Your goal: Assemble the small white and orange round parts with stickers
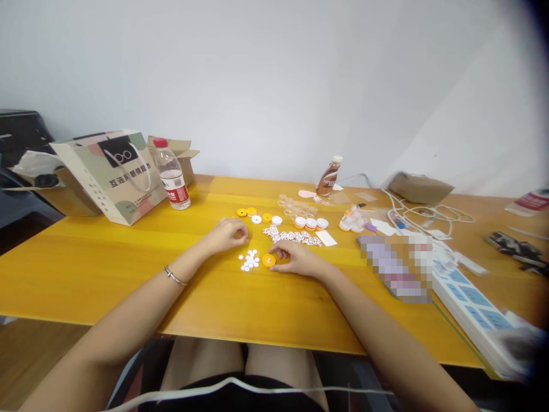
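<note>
My right hand (298,258) has its thumb and fingers around the edge of a yellow disc (269,261) with a small white piece at its middle, low over the table. My left hand (226,234) is curled into a pinch, and whatever its fingertips hold is too small to make out. Just below it lies a loose group of small white round pieces (249,261). Beyond my right hand is a pile of small white cut-out parts (291,236). Farther back sit several yellow and white discs (266,218) and some stacked white-and-orange round pieces (311,224).
A water bottle (173,177) and a paper bag (115,177) stand at the back left. A brown drink bottle (329,177) stands behind clear plastic rings (295,205). To the right are a white card (326,238), tangled cables (429,213) and a power strip (469,309).
</note>
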Demonstrator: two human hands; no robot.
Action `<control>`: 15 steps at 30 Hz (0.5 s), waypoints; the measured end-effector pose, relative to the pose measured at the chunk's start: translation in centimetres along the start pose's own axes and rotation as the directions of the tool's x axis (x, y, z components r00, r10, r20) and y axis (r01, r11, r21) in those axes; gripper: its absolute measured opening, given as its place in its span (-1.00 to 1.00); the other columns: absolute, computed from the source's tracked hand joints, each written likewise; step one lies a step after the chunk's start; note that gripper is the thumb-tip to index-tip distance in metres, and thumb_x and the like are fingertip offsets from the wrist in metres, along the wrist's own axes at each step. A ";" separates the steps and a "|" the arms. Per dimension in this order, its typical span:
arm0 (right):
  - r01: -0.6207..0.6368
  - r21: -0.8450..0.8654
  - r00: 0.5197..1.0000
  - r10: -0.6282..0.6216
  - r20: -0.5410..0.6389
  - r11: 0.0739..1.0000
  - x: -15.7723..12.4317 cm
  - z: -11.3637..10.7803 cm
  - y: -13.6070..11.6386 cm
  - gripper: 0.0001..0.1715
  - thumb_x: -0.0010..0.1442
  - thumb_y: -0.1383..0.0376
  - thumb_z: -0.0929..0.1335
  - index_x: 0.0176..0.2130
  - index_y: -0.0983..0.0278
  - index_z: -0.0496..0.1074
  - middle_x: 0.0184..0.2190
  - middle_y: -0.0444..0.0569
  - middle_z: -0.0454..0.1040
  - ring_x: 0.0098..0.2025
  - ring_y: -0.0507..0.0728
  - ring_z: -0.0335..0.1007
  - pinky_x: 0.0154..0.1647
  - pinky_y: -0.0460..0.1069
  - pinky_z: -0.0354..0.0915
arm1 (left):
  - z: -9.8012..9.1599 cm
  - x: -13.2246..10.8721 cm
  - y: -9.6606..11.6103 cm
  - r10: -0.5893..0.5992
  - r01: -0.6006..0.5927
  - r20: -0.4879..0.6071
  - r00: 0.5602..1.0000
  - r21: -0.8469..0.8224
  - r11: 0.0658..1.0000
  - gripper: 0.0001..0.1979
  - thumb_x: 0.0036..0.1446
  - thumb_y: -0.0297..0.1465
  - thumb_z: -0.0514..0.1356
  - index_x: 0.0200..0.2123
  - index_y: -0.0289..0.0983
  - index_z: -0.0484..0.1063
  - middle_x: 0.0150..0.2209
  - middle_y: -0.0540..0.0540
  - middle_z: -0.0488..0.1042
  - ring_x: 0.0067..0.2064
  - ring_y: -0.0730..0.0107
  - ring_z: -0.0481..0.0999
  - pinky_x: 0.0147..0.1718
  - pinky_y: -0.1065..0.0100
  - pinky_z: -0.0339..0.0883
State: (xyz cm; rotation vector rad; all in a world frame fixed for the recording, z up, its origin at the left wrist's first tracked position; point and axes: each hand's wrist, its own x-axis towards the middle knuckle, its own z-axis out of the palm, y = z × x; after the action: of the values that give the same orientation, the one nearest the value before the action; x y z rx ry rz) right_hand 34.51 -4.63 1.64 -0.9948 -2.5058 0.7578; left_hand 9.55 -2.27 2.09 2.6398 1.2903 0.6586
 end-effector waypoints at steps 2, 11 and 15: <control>-0.005 0.001 1.000 0.005 -0.009 1.000 0.1 0.2 0.2 -0.65 -0.02 0.13 0.37 -0.25 0.27 0.36 -0.46 -0.13 0.28 -0.43 0.02 0.18 -0.40 -0.09 0.14 | 0.3 -0.1 1.3 0.062 -0.062 0.010 0.998 -0.013 0.998 -0.90 0.04 -0.38 0.10 -0.41 -0.28 0.38 -0.40 -0.02 0.47 -0.32 0.43 0.40 -0.24 0.38 0.14; 0.026 0.004 0.999 -0.026 -0.039 1.000 0.5 0.7 0.7 -0.73 0.01 0.19 0.34 -0.26 0.27 0.35 -0.50 -0.16 0.24 -0.46 0.00 0.14 -0.43 -0.11 0.11 | 2.7 -0.2 4.9 0.175 -0.176 0.008 0.984 0.038 0.984 -0.86 0.12 -0.34 0.07 -0.38 -0.26 0.38 -0.39 0.00 0.46 -0.26 0.40 0.38 -0.29 0.35 0.02; 0.030 -0.004 0.999 -0.030 -0.042 1.000 0.5 0.7 0.5 -0.77 0.01 0.22 0.34 -0.29 0.28 0.35 -0.51 -0.17 0.24 -0.47 0.00 0.15 -0.43 -0.11 0.11 | 2.7 -0.3 5.1 0.183 -0.183 0.012 0.983 0.046 0.982 -0.84 0.13 -0.34 0.06 -0.39 -0.26 0.38 -0.38 0.00 0.45 -0.26 0.41 0.37 -0.28 0.35 0.01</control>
State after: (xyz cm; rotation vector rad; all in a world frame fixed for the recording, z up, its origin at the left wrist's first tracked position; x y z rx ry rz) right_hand 34.12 -4.19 0.84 -0.9622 -2.4806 0.7168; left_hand 14.22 -5.51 1.04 2.8206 1.0826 0.6484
